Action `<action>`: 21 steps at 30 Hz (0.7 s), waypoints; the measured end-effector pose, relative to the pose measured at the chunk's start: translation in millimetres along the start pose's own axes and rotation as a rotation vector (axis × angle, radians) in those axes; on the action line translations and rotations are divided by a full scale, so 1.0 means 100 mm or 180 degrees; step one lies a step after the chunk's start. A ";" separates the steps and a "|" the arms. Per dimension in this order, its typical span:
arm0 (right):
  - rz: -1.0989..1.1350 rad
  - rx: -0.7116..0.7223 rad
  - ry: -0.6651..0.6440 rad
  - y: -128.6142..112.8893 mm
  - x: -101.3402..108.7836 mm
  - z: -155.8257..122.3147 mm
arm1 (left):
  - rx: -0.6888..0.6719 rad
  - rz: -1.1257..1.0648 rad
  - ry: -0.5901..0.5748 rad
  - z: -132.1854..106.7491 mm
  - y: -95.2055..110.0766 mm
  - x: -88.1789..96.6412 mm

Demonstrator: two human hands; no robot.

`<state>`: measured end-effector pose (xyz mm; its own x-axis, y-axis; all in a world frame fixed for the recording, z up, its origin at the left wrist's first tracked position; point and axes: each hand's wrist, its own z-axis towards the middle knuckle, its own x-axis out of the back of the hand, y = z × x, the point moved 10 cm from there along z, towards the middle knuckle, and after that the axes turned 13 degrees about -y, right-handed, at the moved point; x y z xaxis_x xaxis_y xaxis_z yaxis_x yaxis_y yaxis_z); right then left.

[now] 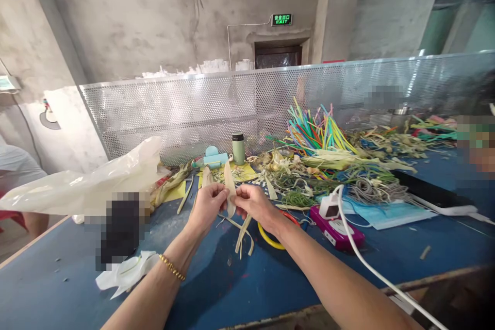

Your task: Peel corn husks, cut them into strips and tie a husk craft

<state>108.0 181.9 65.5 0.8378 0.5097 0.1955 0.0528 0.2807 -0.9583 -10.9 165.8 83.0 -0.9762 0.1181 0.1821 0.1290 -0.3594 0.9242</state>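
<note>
Above the blue table, a pale, leaf-shaped strip of what looks like dried corn husk stands upright between my two hands. My left hand is closed, thumb and fingers pinching the strip from the left. A second pale husk piece rises behind that hand; whether the hand holds it too, I cannot tell. From the right, my right hand pinches the lower part of the same strip, its fingertips close to the left thumb. Narrow husk strips hang or lie just below the right hand. A yellow ring-shaped handle is partly behind the right wrist.
Husks, green cords and coloured pipe-like stems are heaped at the back right. A purple power strip with a white cable, a phone, a green bottle and a plastic bag surround the workspace. Perforated metal panel stands behind.
</note>
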 end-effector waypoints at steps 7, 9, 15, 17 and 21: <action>0.0149 0.0041 -0.0022 -0.01 0.00 0.00 | -0.0014 -0.0305 -0.0035 0.00 0.01 0.01; 0.0225 0.0052 0.0038 -0.01 0.02 -0.01 | 0.0025 -0.0532 -0.0207 -0.01 0.03 -0.06; 0.0425 0.0102 0.0195 -0.03 0.07 -0.03 | 0.0235 -0.0367 -0.0302 -0.04 -0.03 -0.15; 0.0496 0.0122 0.0205 -0.03 0.07 -0.03 | 0.0184 -0.0461 -0.0240 -0.03 -0.06 -0.13; 0.0532 0.0113 0.0278 0.00 0.07 -0.01 | 0.0119 -0.0404 -0.0103 -0.01 -0.10 -0.08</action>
<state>114.7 185.0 66.4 0.8774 0.4795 0.0139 -0.1089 0.2274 -0.9677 -4.9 168.0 72.0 -0.9790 0.1903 0.0731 0.0118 -0.3050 0.9523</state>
